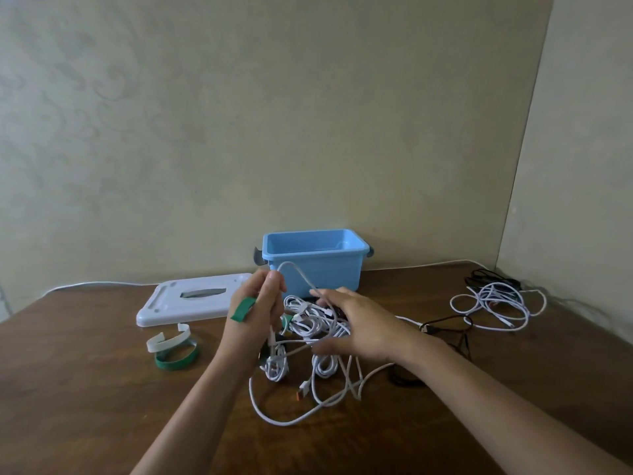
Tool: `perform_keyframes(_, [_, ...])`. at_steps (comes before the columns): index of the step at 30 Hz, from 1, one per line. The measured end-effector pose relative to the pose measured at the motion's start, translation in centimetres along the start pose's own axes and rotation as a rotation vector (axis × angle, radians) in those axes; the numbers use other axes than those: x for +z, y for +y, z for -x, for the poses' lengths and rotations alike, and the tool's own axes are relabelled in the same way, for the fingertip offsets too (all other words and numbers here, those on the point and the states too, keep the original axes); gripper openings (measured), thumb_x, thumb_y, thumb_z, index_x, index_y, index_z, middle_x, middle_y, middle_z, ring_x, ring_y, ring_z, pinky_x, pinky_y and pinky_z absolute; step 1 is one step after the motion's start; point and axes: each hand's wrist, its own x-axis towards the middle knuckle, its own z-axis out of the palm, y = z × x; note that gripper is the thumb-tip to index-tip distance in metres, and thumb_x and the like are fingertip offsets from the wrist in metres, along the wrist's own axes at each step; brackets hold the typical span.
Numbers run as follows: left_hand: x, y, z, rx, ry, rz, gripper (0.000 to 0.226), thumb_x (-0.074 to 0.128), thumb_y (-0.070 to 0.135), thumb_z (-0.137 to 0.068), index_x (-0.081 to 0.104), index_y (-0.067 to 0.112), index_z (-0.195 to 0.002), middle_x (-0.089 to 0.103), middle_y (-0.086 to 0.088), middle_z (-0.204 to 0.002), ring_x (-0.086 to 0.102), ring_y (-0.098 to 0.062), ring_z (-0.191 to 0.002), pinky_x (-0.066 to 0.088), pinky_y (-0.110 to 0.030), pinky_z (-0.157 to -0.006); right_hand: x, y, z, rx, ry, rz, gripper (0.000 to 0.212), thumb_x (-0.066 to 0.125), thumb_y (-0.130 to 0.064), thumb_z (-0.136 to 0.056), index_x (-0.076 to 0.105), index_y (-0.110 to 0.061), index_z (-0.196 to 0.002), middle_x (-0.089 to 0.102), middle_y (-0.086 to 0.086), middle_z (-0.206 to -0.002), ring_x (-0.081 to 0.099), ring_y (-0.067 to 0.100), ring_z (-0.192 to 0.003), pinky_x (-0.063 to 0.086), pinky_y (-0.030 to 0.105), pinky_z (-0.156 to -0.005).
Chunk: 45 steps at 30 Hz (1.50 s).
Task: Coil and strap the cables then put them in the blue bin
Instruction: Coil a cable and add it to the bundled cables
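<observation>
Left hand: the left hand (256, 315) is raised above the table (85, 389), fingers curled closed around a white cable (297, 269) — a green strap (242, 309) lies across its back.
Right hand: the right hand (356, 325) is spread open, palm down, fingers loosely apart; its fingertips meet the same cable where the loop comes down from the left hand. Whether it pinches the cable, I cannot tell.
Cable: it arches up between the two hands, then drops under them into a loose trail on the table, towards the person.
Pile: a tangle of white cables (308, 323) sits just under and between the hands.
Bin: the blue bin (317, 260) stands just beyond the hands, open, nothing visible inside.
Lid: a white lid (191, 298) lies flat beyond and outside the left hand.
Straps: a white strap (168, 339) and a second green one (176, 361) curl on the table outside the left wrist.
Far cables: more white and black cables (496, 303) lie well beyond the right hand — apart from the pile.
</observation>
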Motion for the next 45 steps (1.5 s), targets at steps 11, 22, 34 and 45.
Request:
perform_keyframes(11, [-1.0, -0.6, 0.2, 0.103, -0.124, -0.266, 0.019, 0.052, 0.030, -0.101, 0.064, 0.016, -0.098, 0.062, 0.009, -0.069, 0.054, -0.004, -0.061, 0.043, -0.018, -0.056, 3.7, -2.1, -2.6, -0.032, 0.478, -0.473, 0.035, 0.039, -0.046, -0.107, 0.070, -0.031, -0.103, 0.062, 0.001, -0.067, 0.056, 0.018, -0.058, 0.043, 0.039, -0.057])
perform_keyframes(22, [-2.9, -0.9, -0.8, -0.054, -0.247, -0.587, 0.015, 0.064, 0.032, -0.095, 0.071, 0.029, -0.108, 0.072, 0.011, -0.083, 0.065, 0.001, -0.072, 0.048, -0.019, -0.065, 2.3, 1.6, -3.0, 0.009, 0.558, -0.281, 0.032, 0.041, -0.043, -0.108, 0.070, -0.034, -0.100, 0.051, -0.019, -0.050, 0.047, 0.004, -0.046, 0.028, 0.021, -0.047])
perform_keyframes(34, [-9.2, -4.6, -2.3, -0.334, -0.268, -1.055, 0.059, 0.047, -0.015, -0.082, 0.061, 0.022, -0.126, 0.055, -0.001, -0.097, 0.053, -0.017, -0.079, 0.043, -0.021, -0.060, 0.8, 2.8, -1.8, 0.093, 0.393, -0.172, 0.033, 0.037, -0.042, -0.108, 0.070, -0.036, -0.105, 0.057, -0.012, -0.064, 0.062, 0.008, -0.067, 0.039, 0.027, -0.055])
perform_keyframes(45, [-6.3, -1.1, -1.3, -0.318, -0.291, -0.565, 0.045, 0.049, 0.001, -0.095, 0.063, 0.028, -0.127, 0.067, 0.010, -0.120, 0.060, -0.004, -0.110, 0.049, -0.022, -0.093, 1.1, 1.0, -1.4, -0.045, 0.435, -0.275, 0.033, 0.040, -0.038, -0.108, 0.071, -0.028, -0.106, 0.052, -0.035, -0.055, 0.049, -0.001, -0.049, 0.033, 0.016, -0.048])
